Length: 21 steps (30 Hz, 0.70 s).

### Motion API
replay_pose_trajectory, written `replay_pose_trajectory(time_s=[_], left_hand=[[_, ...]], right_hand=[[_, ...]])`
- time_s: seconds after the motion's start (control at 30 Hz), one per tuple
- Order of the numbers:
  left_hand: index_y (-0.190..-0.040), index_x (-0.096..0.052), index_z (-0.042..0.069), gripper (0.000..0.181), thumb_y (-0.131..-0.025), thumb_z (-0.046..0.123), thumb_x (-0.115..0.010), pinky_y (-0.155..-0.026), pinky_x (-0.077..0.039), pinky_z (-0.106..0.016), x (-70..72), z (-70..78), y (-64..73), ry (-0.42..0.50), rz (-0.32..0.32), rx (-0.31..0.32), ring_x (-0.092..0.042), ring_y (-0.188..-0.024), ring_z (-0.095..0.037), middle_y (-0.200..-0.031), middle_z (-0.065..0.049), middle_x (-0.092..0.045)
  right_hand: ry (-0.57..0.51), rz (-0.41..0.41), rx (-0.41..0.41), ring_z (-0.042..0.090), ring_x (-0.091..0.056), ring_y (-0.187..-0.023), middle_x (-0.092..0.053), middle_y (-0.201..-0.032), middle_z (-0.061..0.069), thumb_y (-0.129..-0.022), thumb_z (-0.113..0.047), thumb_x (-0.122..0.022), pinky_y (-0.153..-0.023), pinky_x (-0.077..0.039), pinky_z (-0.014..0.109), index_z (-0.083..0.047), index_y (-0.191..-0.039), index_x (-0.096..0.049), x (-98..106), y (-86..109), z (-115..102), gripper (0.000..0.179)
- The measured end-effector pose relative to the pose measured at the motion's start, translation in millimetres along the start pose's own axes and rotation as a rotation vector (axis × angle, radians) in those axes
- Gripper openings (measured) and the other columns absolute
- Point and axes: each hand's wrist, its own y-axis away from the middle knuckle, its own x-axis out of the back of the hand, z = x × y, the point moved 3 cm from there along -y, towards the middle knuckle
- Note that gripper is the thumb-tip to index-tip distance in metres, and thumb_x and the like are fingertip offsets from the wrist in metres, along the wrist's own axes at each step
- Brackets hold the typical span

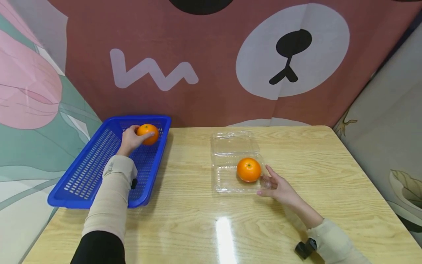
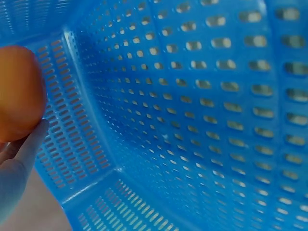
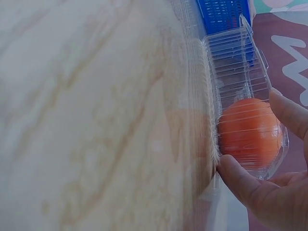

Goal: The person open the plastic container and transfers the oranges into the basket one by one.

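Observation:
My left hand (image 1: 130, 139) grips an orange (image 1: 148, 134) over the far end of a blue perforated plastic basket (image 1: 165, 141). At the left edge of the left wrist view, the same orange (image 2: 19, 94) shows with one finger against it. A clear plastic clamshell box (image 1: 225, 179) lies on the table with its lid folded back. Inside its right half sits another orange (image 1: 248, 169). My right hand (image 1: 280, 189) holds the box's right end, fingers and thumb spread across it. In the right wrist view, the thumb and a finger (image 3: 290, 113) touch the box's edges.
The basket stands at the left of a light wooden table (image 1: 184, 220), near its back edge. Behind the table hangs a brown cloth (image 1: 214, 99) with a cartoon print. A small black device (image 1: 304, 249) is at the right wrist.

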Motion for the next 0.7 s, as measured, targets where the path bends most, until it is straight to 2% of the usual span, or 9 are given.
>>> replay_pose_trajectory(time_s=[0.37,0.7], left_hand=[[-0.13,-0.037,-0.012,0.08,-0.08,0.042,-0.068,-0.094,-0.04,-0.05,-3.6,-9.7,-0.7,0.005,-0.063,0.035,-0.046,-0.108,-0.042,-0.122,-0.033,-0.046],[-0.129,-0.039,-0.01,0.077,-0.079,0.039,-0.07,-0.095,-0.038,-0.048,-10.0,-16.0,-1.9,0.051,-0.164,0.052,-0.047,-0.107,-0.039,-0.122,-0.03,-0.048]], right_hand=[[0.013,0.008,-0.013,0.044,-0.037,-0.124,-0.028,-0.139,0.034,-0.077,-0.018,-0.075,-0.095,-0.04,0.047,-0.004,-0.147,-0.002,-0.5,1.3,0.7,0.103],[0.008,0.004,-0.001,0.043,-0.038,-0.123,-0.029,-0.138,0.034,-0.077,-0.017,-0.074,-0.095,-0.041,0.046,-0.003,-0.147,-0.002,0.7,0.6,-0.2,0.102]])
